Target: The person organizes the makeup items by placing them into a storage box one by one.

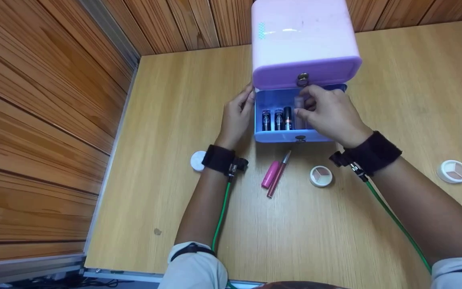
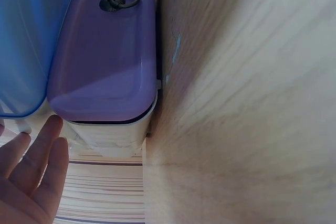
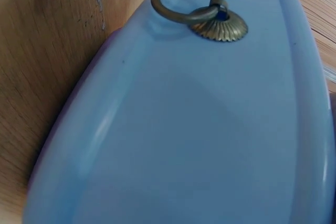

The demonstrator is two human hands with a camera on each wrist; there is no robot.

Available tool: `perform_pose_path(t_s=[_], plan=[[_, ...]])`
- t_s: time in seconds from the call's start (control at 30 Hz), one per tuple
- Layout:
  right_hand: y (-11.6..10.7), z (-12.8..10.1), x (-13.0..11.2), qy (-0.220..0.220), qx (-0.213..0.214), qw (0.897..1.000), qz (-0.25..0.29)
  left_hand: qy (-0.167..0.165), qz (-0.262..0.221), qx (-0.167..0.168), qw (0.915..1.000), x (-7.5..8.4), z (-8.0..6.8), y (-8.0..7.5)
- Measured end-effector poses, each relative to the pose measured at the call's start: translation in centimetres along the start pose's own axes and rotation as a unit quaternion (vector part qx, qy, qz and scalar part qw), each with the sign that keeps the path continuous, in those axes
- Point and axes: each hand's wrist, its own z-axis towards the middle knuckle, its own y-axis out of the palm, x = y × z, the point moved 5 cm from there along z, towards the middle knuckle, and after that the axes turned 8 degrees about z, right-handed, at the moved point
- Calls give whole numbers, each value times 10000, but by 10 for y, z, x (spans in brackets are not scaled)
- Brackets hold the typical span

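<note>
My hands at the open blue drawer (image 1: 283,136), frame centre
Right hand (image 1: 329,114) fingers pinch a pale tube (image 1: 299,105); left hand (image 1: 237,116) fingers straight against the drawer's side; no labels legible

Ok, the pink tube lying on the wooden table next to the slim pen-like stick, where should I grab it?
Pinch the pink tube across its middle, coming from its left: it lies flat, and the slim stick runs close along its right side, so the left is the free side.

Tubes (image 1: 278,119) stand in drawer (image 1: 285,136), pens (image 1: 274,173) before it.
</note>
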Motion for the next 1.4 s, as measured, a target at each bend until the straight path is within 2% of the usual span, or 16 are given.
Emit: perform_pose_path(t_s=[0.23,0.37,0.67,0.93,1.4], plan=[[3,3,2,236,-320,9989,-259,54,17,16,10000,0,0,0],[4,4,3,317,-494,9976,-377,-24,-19,-19,10000,0,1,0],[9,11,3,270,-839,9936,-706,7,-38,74,10000,0,1,-1],[12,19,7,321,-1206,9853,-1170,85,8,53,9999,1,1,-1],[17,21,11,388,-1467,9823,-1097,103,-157,40,9998,0,1,0]])
